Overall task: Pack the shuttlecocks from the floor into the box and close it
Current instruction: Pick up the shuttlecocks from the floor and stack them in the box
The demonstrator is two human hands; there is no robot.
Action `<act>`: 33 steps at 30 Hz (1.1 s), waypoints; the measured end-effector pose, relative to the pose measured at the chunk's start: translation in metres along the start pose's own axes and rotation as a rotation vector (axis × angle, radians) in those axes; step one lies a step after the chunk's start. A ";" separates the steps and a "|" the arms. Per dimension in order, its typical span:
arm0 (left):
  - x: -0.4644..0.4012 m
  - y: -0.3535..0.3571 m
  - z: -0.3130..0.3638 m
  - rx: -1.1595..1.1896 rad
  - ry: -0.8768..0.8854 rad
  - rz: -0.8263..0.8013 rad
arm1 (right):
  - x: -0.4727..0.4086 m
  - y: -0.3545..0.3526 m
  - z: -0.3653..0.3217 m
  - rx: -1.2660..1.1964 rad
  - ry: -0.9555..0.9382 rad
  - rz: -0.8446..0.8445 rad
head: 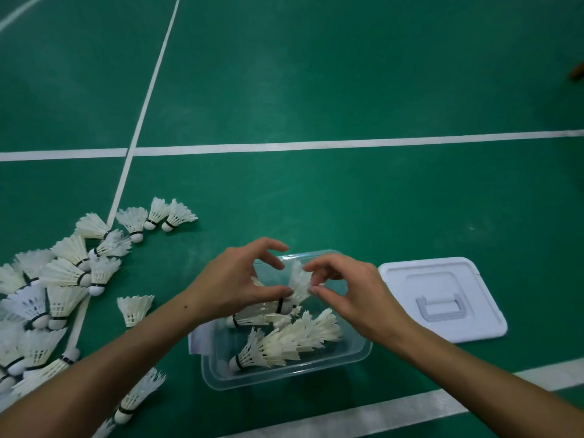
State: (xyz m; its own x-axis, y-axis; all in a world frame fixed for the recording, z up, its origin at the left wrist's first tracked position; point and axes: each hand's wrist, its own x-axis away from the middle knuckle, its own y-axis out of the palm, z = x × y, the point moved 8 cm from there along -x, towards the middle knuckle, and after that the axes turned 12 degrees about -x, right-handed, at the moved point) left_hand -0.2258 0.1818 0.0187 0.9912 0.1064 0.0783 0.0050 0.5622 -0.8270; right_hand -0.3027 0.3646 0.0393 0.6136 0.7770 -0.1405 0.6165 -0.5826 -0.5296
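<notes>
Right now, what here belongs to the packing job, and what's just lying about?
Job:
- left hand and right hand, both pinching one shuttlecock over the box
- nested shuttlecocks in box
- floor pile
- lid, off, right of box

Lying about:
- court lines
- brown object at right edge, unclear

Green court floor (347,74) (white lines), loose shuttlecocks (63,273) left, clear box (284,376), white lid (442,298) beside it

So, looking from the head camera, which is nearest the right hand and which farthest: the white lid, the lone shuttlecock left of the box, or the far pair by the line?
From the right hand:
1. White lid, just right.
2. Lone shuttlecock, left of the box.
3. Far pair, upper left.
</notes>
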 end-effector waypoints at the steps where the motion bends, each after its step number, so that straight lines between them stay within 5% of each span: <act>1: -0.001 0.004 -0.003 -0.020 -0.009 -0.012 | 0.002 -0.004 0.006 0.002 0.021 0.038; 8: -0.013 0.070 -0.010 -0.266 0.016 -0.440 | 0.012 -0.014 0.026 0.146 0.145 0.153; 14: -0.044 0.109 -0.014 -0.345 -0.002 -0.619 | 0.016 -0.007 0.025 0.237 0.184 0.182; 25: -0.040 0.100 -0.017 -0.382 -0.037 -0.524 | 0.002 0.041 0.043 0.395 0.245 0.054; 33: -0.025 0.091 -0.020 -0.368 -0.034 -0.468 | 0.004 0.055 0.076 0.051 0.458 0.057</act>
State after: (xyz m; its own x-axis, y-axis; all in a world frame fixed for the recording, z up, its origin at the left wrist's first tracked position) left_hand -0.2471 0.2142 -0.0699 0.8678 -0.0548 0.4940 0.4920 0.2347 -0.8383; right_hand -0.3040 0.3535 -0.0541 0.8076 0.5520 0.2078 0.5576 -0.5998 -0.5738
